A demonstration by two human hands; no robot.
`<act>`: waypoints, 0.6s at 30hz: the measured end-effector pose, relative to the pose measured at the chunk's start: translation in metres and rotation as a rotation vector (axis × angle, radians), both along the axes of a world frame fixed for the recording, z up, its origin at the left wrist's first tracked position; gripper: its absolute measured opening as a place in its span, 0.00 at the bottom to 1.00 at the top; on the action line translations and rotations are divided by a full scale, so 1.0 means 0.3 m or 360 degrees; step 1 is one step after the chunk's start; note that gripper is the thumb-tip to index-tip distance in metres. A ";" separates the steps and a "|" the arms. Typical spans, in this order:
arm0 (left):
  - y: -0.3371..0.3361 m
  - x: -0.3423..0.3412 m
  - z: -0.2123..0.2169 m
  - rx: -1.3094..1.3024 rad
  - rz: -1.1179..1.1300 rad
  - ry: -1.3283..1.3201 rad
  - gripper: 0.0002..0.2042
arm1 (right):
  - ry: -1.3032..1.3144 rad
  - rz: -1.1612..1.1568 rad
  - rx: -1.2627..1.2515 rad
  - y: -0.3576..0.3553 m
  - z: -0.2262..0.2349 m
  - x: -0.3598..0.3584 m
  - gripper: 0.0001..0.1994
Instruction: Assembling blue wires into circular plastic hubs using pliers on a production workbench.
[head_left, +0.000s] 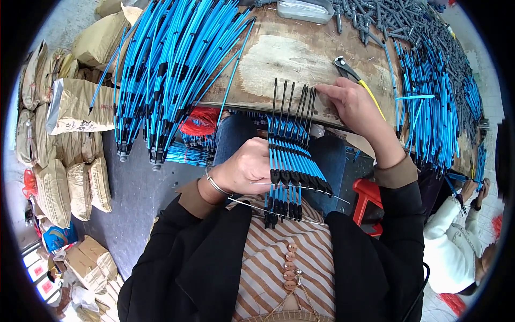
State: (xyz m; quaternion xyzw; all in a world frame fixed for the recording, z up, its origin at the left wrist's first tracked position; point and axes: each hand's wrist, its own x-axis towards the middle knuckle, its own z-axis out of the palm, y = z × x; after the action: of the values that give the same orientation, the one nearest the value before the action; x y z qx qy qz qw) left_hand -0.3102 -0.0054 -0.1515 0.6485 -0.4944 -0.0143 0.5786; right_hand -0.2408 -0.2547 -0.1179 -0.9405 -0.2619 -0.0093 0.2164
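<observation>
My left hand (251,163) is wrapped round a row of blue-and-black umbrella ribs (294,158), held upright over my lap. Thin metal wires (316,189) run crosswise through the lower black joints. The black upper ends of the ribs fan out over the table's front edge. At the rightmost ends, my right hand (354,102) has its fingertips closed against a rib tip; the exact contact is too small to see. Beside that hand, pliers (343,67) with a yellow handle lie on the wooden table (257,80).
Large bundles of blue ribs (177,64) hang over the table's left side; more ribs (432,112) lie at the right. Grey parts (375,16) and a clear plastic box (304,9) are at the back. Sacks (80,107) stand left. A co-worker (456,236) sits right, near a red stool (366,201).
</observation>
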 end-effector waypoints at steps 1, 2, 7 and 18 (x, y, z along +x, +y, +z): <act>-0.002 -0.001 0.006 -0.0012 0.0003 0.0021 0.10 | -0.0026 0.0003 -0.0011 0.000 -0.001 -0.002 0.12; -0.005 -0.002 0.014 -0.0023 0.0006 0.0042 0.11 | -0.0052 0.0006 -0.0022 -0.001 -0.003 -0.005 0.13; -0.014 -0.001 0.022 -0.0092 0.0006 0.0090 0.10 | -0.0083 0.0000 -0.0083 -0.005 -0.001 -0.011 0.14; -0.015 0.008 0.051 -0.0050 0.0008 0.0107 0.09 | -0.0043 -0.0004 -0.0052 -0.007 -0.019 0.005 0.14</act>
State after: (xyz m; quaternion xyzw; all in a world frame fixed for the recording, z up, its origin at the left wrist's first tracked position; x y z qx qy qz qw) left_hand -0.3077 -0.0098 -0.1363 0.6398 -0.4732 -0.0269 0.6050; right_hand -0.2392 -0.2567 -0.1236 -0.9440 -0.2638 -0.0180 0.1974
